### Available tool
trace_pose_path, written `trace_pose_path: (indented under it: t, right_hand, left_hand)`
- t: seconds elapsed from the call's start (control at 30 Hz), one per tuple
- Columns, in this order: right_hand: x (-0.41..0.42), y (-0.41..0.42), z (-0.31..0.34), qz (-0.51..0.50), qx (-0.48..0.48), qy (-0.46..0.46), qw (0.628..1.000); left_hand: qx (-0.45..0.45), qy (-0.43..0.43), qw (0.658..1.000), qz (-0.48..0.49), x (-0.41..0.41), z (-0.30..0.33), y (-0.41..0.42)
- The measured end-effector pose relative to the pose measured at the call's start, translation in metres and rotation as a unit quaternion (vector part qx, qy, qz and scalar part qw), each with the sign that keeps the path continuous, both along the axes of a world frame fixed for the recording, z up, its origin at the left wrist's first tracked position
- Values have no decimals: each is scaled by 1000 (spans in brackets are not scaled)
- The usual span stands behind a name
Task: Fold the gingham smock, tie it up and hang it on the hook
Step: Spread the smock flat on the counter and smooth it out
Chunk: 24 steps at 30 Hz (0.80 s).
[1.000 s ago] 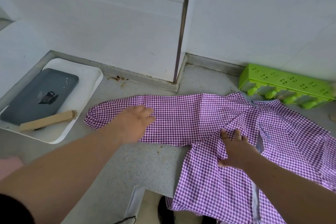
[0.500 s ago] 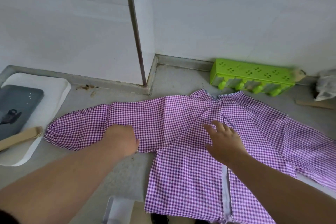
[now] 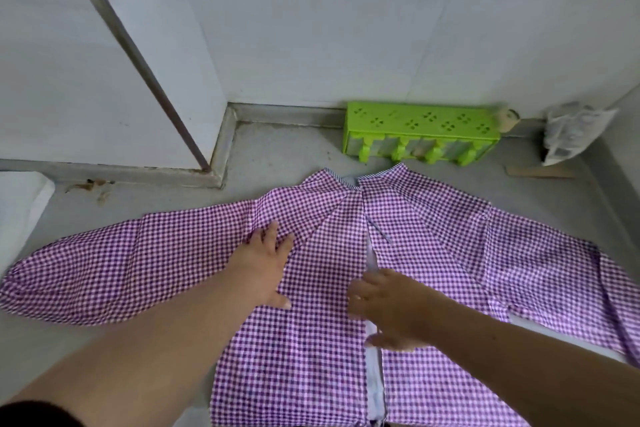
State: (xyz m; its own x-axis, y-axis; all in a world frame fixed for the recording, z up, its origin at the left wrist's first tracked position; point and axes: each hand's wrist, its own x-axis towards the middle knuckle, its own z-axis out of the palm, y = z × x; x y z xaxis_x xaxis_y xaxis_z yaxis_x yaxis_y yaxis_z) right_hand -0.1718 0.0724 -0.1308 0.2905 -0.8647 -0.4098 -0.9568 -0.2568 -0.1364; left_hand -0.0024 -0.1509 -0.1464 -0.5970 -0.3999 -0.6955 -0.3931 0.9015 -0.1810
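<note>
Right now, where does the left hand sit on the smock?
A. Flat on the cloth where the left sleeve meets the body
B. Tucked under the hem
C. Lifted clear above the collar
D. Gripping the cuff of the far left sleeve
A: the left hand lies palm down, fingers spread, on the smock near the sleeve's base.

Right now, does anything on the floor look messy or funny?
Yes. Brown crumbs lie scattered along the wall's base on the left, and a crumpled plastic bag slumps in the far right corner. The gingham smock lies spread flat.
</note>
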Motion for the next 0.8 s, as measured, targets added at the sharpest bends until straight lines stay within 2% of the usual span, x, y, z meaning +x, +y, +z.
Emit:
trace_pose_path:
  t: [0.1, 0.17, 0.27, 0.43, 0.53, 0.6, 0.73, 0.8]
  right_hand:
    - [12, 11, 0, 83, 88, -18, 993]
    - [17, 15, -1, 110, 97, 5, 989]
    - [18, 17, -3, 127, 89, 30, 987]
    - [20, 15, -5, 155, 46, -36, 986]
    - [20, 19, -14, 101, -11, -42, 994]
    - [18, 19, -21, 61, 2, -27, 998]
    - [17, 11, -25, 43, 10, -6, 999]
    - [19, 9, -23, 42, 13, -4, 999]
  left_hand:
    - [8, -7, 999, 38, -2, -1, 0]
    - [16, -6, 998, 59, -7, -2, -1]
    - [20, -8, 997, 76, -12, -3, -5]
    - [18, -14, 996, 81, -19, -3, -10]
    - [8, -11, 998, 66, -18, 0, -13]
    - [-10, 9, 999, 40, -14, 3, -15]
    - [-60, 150, 986, -43, 4, 17, -14]
    - [-34, 137, 990, 11, 19, 22, -13]
